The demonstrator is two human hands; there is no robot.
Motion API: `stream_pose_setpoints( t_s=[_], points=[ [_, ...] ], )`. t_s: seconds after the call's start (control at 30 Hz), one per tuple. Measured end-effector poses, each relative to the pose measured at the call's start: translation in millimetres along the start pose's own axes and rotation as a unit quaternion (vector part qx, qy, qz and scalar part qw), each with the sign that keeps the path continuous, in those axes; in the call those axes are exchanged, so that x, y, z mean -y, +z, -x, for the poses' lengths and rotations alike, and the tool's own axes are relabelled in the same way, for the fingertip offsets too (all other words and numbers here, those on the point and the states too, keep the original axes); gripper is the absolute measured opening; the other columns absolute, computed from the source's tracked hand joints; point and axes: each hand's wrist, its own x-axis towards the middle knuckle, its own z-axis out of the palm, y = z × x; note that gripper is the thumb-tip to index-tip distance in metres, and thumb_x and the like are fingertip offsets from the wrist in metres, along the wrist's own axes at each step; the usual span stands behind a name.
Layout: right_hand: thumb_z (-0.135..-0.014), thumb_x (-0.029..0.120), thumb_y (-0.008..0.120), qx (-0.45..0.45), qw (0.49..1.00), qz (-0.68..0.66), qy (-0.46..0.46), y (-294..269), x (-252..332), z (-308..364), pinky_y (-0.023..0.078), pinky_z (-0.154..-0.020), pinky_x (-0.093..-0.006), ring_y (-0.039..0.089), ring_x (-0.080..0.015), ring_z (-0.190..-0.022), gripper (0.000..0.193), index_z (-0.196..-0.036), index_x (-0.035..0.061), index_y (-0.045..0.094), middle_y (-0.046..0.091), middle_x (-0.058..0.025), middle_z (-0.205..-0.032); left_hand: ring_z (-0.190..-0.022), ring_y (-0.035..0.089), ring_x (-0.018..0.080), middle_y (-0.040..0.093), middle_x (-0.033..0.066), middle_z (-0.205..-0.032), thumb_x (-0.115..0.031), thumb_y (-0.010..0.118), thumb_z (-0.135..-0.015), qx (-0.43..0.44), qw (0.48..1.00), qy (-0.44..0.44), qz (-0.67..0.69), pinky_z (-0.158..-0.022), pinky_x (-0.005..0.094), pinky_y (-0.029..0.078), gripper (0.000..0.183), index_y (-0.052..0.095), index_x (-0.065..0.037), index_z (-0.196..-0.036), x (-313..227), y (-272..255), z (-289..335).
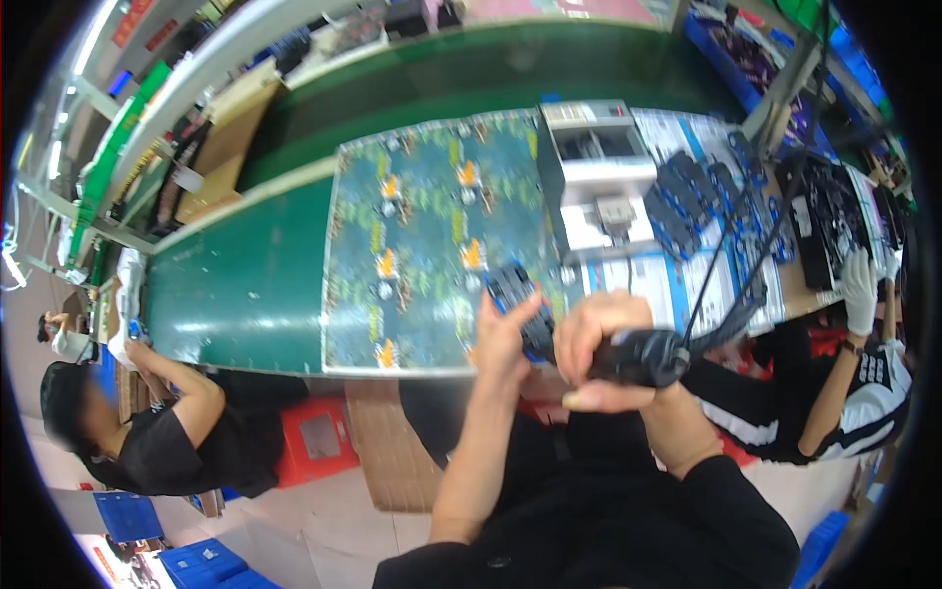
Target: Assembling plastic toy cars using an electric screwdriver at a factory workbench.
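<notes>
My left hand (502, 339) is closed around a black plastic part with blue edges (510, 285), held above the near edge of the bench. Close beside it on the right, my right hand (608, 339) grips a black corded electric screwdriver (643, 356). The tool lies roughly level, its rear end to the right. My fingers cover its front, so I cannot tell whether its tip touches the part. Beneath the part lies a patterned green sheet (422, 245). Just beyond my hands stands a grey and white metal box-shaped device (601, 177).
More black and blue parts (687, 196) lie piled right of the device, with dark cables (721, 255) hanging across. A green bench surface (235, 275) runs left. One person (157, 422) sits at the left; another, with a white glove (860, 290), works at the right beside a black tray (829, 221).
</notes>
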Motion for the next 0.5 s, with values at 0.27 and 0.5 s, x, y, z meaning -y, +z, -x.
stream_pose_setpoints(
  t_s=[0.27,0.5],
  points=[
    [-0.065,0.001,0.080,0.011,1.000,-0.019,-0.019,5,2,-1,0.046,-0.048,-0.0281,0.060,-0.0197,-0.049,0.026,-0.066,0.0041,0.054,0.059,-0.0065,-0.057,-0.089,0.065,0.0216,0.065,0.0107,-0.106,0.005,0.066,-0.086,0.024,0.999,-0.021,0.000,-0.080,0.0361,0.055,0.037,0.053,-0.003,-0.120,-7,2,13],
    [-0.065,0.000,0.079,-0.032,0.999,-0.006,0.002,2,-4,4,0.047,-0.050,-0.0284,0.061,-0.0191,-0.052,0.025,-0.068,0.0032,0.055,0.061,-0.0072,-0.060,-0.087,0.066,0.0196,0.066,0.0091,-0.103,0.003,0.067,-0.086,0.023,0.999,-0.030,0.006,-0.078,0.0340,0.055,0.031,0.056,-0.002,-0.115,-7,5,5]
  ],
)
